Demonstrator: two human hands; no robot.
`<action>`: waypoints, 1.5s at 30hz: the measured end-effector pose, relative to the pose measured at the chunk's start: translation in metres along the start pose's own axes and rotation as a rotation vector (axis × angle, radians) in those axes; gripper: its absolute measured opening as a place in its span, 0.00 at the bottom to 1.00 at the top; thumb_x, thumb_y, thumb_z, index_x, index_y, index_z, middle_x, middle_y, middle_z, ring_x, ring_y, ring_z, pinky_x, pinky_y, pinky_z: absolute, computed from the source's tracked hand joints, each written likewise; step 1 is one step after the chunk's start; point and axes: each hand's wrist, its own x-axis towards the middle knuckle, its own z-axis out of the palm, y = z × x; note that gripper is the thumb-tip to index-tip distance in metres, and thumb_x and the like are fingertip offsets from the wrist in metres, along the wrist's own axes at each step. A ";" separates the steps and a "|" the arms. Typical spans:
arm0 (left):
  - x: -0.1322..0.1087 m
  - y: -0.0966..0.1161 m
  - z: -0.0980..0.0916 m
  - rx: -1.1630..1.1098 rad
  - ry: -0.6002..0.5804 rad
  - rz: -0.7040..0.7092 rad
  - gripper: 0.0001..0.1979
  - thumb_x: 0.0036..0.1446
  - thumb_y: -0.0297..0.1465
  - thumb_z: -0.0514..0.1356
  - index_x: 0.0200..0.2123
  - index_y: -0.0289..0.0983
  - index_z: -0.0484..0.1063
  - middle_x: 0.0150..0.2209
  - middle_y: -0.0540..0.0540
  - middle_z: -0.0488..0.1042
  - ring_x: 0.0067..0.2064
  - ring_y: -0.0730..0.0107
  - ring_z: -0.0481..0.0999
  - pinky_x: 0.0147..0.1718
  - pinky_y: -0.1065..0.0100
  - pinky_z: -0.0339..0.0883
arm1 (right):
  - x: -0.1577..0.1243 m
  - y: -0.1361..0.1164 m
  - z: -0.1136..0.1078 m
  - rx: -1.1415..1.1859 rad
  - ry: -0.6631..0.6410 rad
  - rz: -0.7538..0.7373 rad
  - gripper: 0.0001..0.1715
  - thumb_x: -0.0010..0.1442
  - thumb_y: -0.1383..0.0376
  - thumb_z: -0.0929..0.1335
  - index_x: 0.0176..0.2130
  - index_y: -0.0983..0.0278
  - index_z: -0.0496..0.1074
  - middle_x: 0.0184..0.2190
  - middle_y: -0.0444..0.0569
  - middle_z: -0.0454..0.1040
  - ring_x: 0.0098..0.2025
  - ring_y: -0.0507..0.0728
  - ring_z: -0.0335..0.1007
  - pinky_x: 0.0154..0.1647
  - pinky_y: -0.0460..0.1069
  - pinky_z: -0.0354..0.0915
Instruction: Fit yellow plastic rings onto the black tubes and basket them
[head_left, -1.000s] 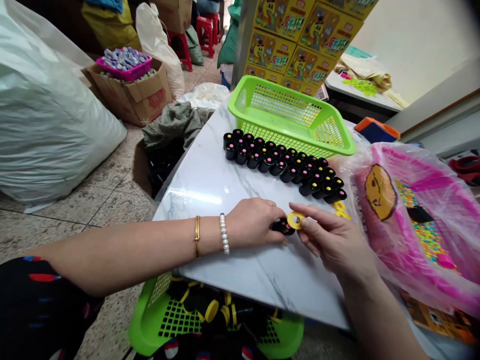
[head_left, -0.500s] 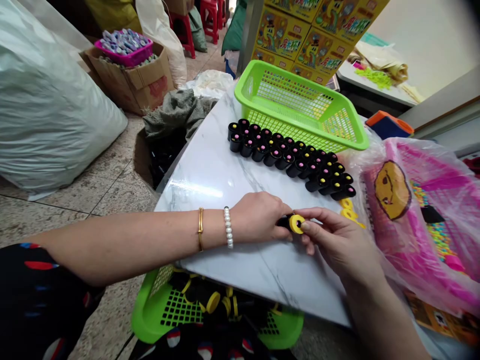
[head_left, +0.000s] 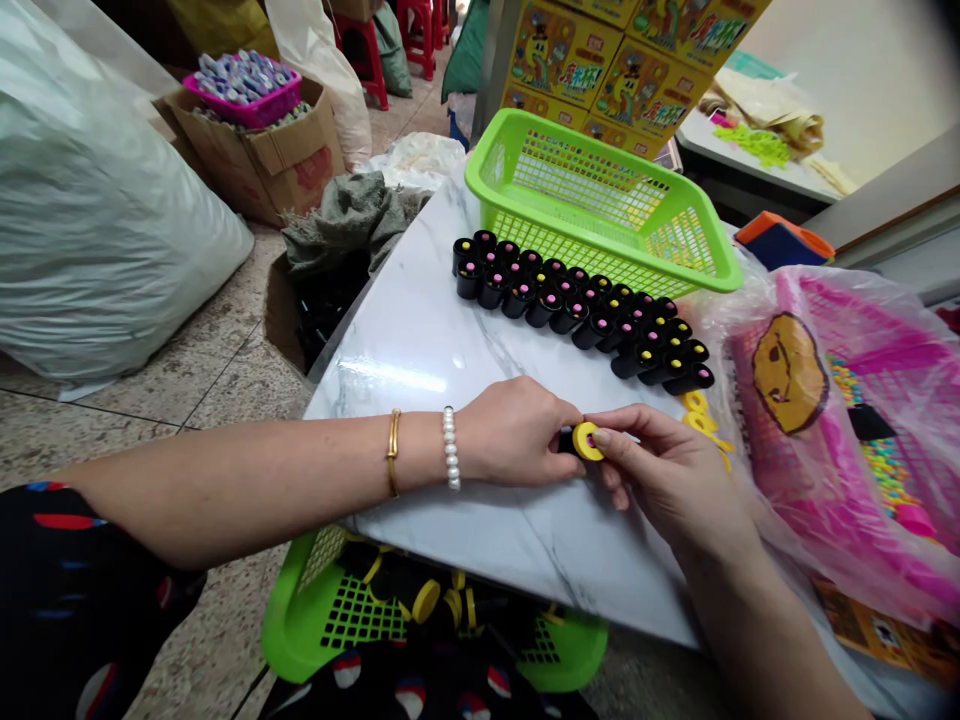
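**Two bare hands hold a yellow ring (head_left: 584,443) at the end of a small black cup (head_left: 568,440)**

Seen from the wearer's head, the left hand (head_left: 517,432) is curled around the black cup just above a white marbled table (head_left: 450,510); its fingers cover most of the cup, so only a short dark stretch shows. The right hand (head_left: 667,460) pinches the yellow ring between thumb and fingers at the cup's open end. The thumb overlaps the ring, and how firmly it is seated cannot be told. A touch of pink shows in its hole.

Beyond the hands, black cups (head_left: 551,305) stand close together in uneven rows, pink or yellow dots at their tops; those behind are partly hidden. Behind them sits a green basket (head_left: 487,165). Loose yellow rings (head_left: 697,412) lie near the right hand, partly blocked by it.

At right, a pink basket (head_left: 780,480), blurred by clear plastic, holds colourful beads (head_left: 885,470) and a dark piece (head_left: 871,423) too unclear to name. Below the table edge, a lower green basket (head_left: 279,630) of black and yellow parts (head_left: 426,602) is half covered by table and patterned clothing (head_left: 412,690). Both forearms run out of frame or into a sleeve.
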 end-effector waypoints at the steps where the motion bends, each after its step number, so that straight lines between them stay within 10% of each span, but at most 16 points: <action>1: 0.000 0.002 -0.002 -0.071 -0.027 -0.031 0.09 0.55 0.35 0.62 0.31 0.35 0.78 0.24 0.48 0.76 0.25 0.73 0.72 0.24 0.73 0.59 | 0.000 0.000 0.000 0.000 -0.013 -0.002 0.16 0.55 0.59 0.75 0.40 0.65 0.75 0.17 0.41 0.71 0.16 0.47 0.63 0.15 0.42 0.59; 11: 0.003 0.008 0.006 -0.681 -0.140 -0.380 0.13 0.67 0.35 0.49 0.35 0.35 0.68 0.16 0.54 0.68 0.15 0.76 0.66 0.15 0.76 0.60 | 0.000 -0.008 0.004 -0.037 -0.053 -0.023 0.17 0.57 0.55 0.73 0.39 0.62 0.67 0.21 0.39 0.71 0.17 0.47 0.65 0.18 0.42 0.62; 20: -0.010 0.008 0.017 -0.234 0.146 -0.070 0.21 0.57 0.38 0.64 0.51 0.34 0.68 0.25 0.53 0.70 0.25 0.76 0.68 0.24 0.75 0.62 | 0.001 -0.006 -0.009 0.041 -0.075 -0.018 0.16 0.56 0.56 0.73 0.35 0.64 0.68 0.21 0.39 0.71 0.17 0.45 0.62 0.17 0.40 0.58; 27: -0.007 0.008 0.013 -0.150 0.129 -0.010 0.14 0.58 0.34 0.63 0.46 0.35 0.75 0.27 0.51 0.73 0.25 0.78 0.68 0.26 0.75 0.63 | -0.010 -0.016 -0.040 0.089 -0.218 0.084 0.17 0.55 0.61 0.74 0.44 0.63 0.72 0.36 0.51 0.80 0.40 0.57 0.79 0.43 0.51 0.74; 39: -0.004 0.001 0.013 -0.045 0.021 0.042 0.19 0.61 0.38 0.61 0.54 0.37 0.73 0.30 0.48 0.79 0.25 0.75 0.70 0.28 0.72 0.65 | -0.007 -0.013 -0.045 0.019 -0.264 0.045 0.16 0.55 0.59 0.74 0.41 0.63 0.72 0.34 0.51 0.81 0.37 0.57 0.80 0.38 0.49 0.75; 45: -0.003 0.003 0.011 0.097 -0.010 0.023 0.19 0.62 0.41 0.59 0.53 0.39 0.73 0.23 0.51 0.74 0.21 0.76 0.66 0.24 0.73 0.61 | 0.006 -0.009 -0.034 0.128 -0.301 0.048 0.20 0.54 0.58 0.75 0.42 0.64 0.69 0.20 0.39 0.71 0.16 0.48 0.67 0.15 0.42 0.64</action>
